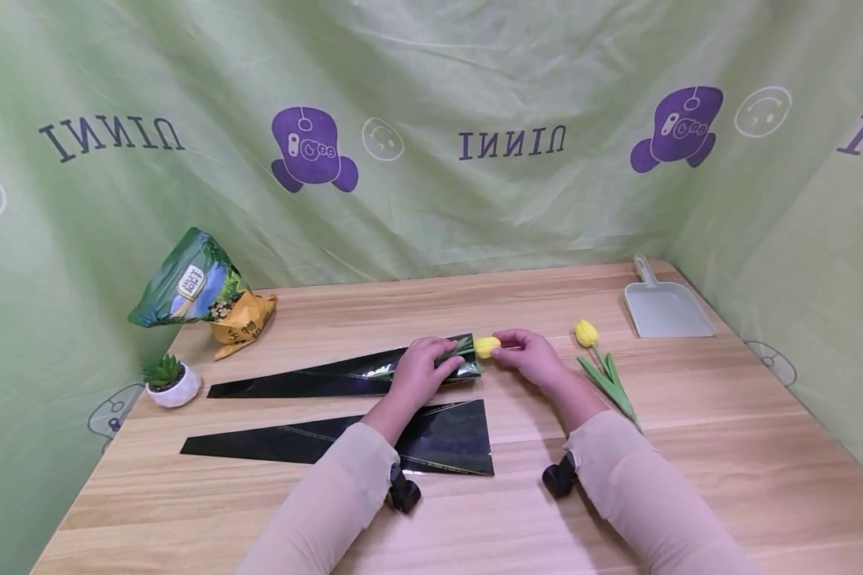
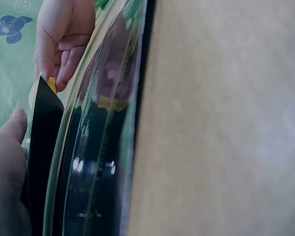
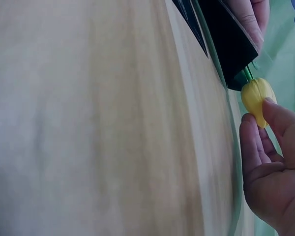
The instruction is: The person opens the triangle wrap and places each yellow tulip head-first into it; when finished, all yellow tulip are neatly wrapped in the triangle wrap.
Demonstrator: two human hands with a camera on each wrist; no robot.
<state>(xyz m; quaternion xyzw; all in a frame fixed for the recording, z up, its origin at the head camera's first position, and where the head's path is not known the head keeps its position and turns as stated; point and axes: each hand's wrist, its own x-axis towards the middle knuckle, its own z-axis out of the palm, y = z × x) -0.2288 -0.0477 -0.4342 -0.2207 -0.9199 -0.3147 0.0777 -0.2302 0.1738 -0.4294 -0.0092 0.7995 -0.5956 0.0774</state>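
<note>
A yellow tulip [image 1: 487, 347] lies with its stem inside a long black flower sleeve [image 1: 316, 382], its bloom just outside the sleeve's wide right end. My right hand [image 1: 530, 359] pinches the bloom between thumb and fingers; the right wrist view shows this tulip bloom [image 3: 257, 96] close up beside the sleeve's mouth. My left hand [image 1: 423, 367] holds the sleeve near that mouth, thumb and fingers on either edge. The sleeve's clear front shows in the left wrist view. A second black sleeve [image 1: 446, 435] lies flat nearer me, partly under my left forearm.
Another yellow tulip [image 1: 586, 334] with green leaves lies right of my right hand. A grey dustpan [image 1: 669, 310] is at the back right. At the left stand a colourful bag [image 1: 201, 279] and a small potted plant [image 1: 175, 387]. A green printed curtain [image 1: 431, 200] hangs behind the table.
</note>
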